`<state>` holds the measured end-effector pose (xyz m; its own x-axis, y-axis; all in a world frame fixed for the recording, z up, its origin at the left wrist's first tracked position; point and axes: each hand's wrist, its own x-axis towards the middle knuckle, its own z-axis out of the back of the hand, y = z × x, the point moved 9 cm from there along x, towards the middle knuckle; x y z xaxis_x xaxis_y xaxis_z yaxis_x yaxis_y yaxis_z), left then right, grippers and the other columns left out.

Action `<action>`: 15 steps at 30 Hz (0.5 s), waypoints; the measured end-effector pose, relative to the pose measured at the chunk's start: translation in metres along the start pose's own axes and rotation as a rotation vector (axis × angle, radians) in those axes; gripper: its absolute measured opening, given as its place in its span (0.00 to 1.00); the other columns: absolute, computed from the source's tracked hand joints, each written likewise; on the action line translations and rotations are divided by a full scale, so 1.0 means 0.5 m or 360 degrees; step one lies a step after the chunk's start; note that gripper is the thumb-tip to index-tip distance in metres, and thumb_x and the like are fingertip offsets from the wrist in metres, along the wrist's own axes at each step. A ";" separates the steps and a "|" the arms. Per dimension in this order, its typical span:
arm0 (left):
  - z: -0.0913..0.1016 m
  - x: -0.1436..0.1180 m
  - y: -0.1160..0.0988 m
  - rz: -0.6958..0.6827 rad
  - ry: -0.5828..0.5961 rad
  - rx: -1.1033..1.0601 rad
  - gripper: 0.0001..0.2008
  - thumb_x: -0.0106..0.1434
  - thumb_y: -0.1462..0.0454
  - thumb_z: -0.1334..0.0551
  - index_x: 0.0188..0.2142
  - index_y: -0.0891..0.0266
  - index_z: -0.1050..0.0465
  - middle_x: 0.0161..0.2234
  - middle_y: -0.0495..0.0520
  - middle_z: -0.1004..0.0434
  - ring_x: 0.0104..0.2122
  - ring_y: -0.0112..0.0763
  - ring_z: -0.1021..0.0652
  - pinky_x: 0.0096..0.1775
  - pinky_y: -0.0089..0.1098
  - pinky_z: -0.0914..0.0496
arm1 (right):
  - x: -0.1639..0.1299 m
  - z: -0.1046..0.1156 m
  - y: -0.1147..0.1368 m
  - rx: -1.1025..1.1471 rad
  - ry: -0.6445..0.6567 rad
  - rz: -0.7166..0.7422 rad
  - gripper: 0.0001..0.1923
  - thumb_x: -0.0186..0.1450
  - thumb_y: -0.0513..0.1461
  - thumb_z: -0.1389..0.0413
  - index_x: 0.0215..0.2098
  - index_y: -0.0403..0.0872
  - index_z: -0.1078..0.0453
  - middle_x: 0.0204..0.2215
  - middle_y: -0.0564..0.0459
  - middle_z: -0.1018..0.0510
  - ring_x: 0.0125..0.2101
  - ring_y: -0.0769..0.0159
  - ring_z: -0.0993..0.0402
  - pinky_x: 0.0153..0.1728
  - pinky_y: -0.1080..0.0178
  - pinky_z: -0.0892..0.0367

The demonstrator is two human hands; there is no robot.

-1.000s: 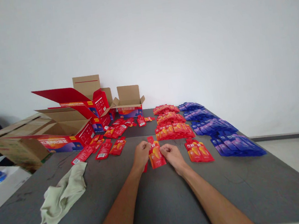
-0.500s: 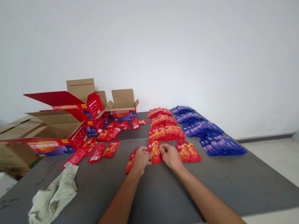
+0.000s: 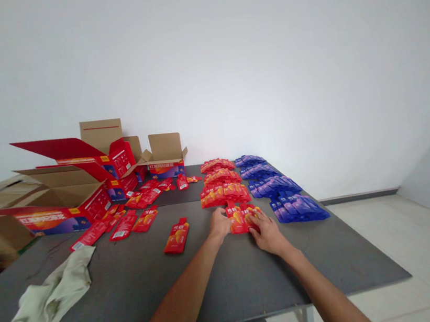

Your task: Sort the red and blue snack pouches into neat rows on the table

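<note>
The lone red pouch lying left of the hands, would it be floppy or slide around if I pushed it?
The lone red pouch lies flat and thin, so it is probably light and bendy. Its glossy film on the smooth grey table suggests it would slide, not roll or tip.

A plain white wall (image 3: pixel 248 51) fills the back, lit evenly and softly; below it runs a dark baseboard (image 3: pixel 358 196) along pale floor tiles (image 3: pixel 419 239). A dark grey table (image 3: pixel 144 286) stretches across the foreground; one white leg (image 3: pixel 308 320) shows beneath its near edge.
</note>
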<state>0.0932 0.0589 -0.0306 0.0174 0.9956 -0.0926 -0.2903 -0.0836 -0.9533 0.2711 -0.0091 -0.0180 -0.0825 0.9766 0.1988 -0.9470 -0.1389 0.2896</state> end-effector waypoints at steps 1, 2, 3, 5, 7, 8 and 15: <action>-0.007 0.004 -0.002 -0.0018 -0.0005 0.0048 0.20 0.47 0.70 0.31 0.42 0.63 0.27 0.27 0.49 0.23 0.29 0.32 0.22 0.34 0.32 0.27 | -0.006 -0.009 -0.008 0.0002 0.0048 -0.0005 0.28 0.67 0.42 0.49 0.65 0.50 0.40 0.67 0.45 0.45 0.67 0.52 0.53 0.62 0.47 0.50; -0.012 0.007 -0.003 -0.0030 -0.0014 0.0093 0.20 0.47 0.71 0.31 0.42 0.63 0.26 0.27 0.49 0.23 0.30 0.33 0.22 0.36 0.32 0.28 | -0.010 -0.016 -0.014 0.0012 0.0085 -0.0005 0.29 0.67 0.43 0.50 0.66 0.50 0.42 0.68 0.45 0.47 0.67 0.51 0.54 0.62 0.47 0.50; -0.017 0.009 -0.005 -0.0049 -0.0017 0.0141 0.19 0.47 0.71 0.32 0.42 0.63 0.25 0.27 0.50 0.22 0.31 0.34 0.22 0.37 0.32 0.28 | -0.014 -0.022 -0.017 0.0024 0.0113 0.0001 0.29 0.68 0.43 0.51 0.67 0.49 0.44 0.68 0.44 0.48 0.67 0.52 0.55 0.61 0.47 0.50; -0.030 0.010 -0.014 -0.0146 0.0019 0.0258 0.17 0.49 0.72 0.33 0.41 0.64 0.23 0.28 0.52 0.21 0.33 0.35 0.21 0.40 0.32 0.29 | -0.020 -0.030 -0.019 0.0034 0.0135 0.0016 0.29 0.69 0.44 0.53 0.67 0.48 0.45 0.68 0.44 0.48 0.68 0.52 0.56 0.62 0.48 0.51; -0.045 0.005 -0.032 -0.0300 0.0079 0.0404 0.16 0.52 0.72 0.36 0.41 0.64 0.21 0.30 0.56 0.20 0.35 0.36 0.21 0.43 0.33 0.30 | -0.023 -0.030 -0.017 0.0020 0.0119 0.0021 0.28 0.70 0.45 0.54 0.67 0.48 0.45 0.68 0.44 0.48 0.68 0.52 0.58 0.62 0.48 0.52; -0.053 0.000 -0.042 -0.0376 0.0107 0.0479 0.15 0.53 0.72 0.37 0.42 0.63 0.21 0.32 0.57 0.19 0.36 0.37 0.21 0.44 0.33 0.30 | -0.025 -0.029 -0.016 0.0009 0.0107 0.0019 0.28 0.71 0.46 0.55 0.67 0.48 0.45 0.68 0.44 0.48 0.68 0.52 0.58 0.63 0.48 0.53; -0.074 -0.039 -0.067 -0.0504 0.0111 0.1066 0.15 0.58 0.69 0.41 0.43 0.62 0.20 0.42 0.64 0.22 0.45 0.44 0.25 0.51 0.38 0.34 | -0.031 -0.020 -0.004 -0.0037 0.0092 0.0018 0.28 0.72 0.47 0.59 0.68 0.49 0.46 0.69 0.47 0.51 0.69 0.54 0.62 0.63 0.49 0.55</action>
<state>0.1382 0.0408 -0.0077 0.2515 0.9606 0.1182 -0.7821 0.2736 -0.5599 0.2710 -0.0224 -0.0311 -0.1107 0.9829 0.1473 -0.9528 -0.1471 0.2657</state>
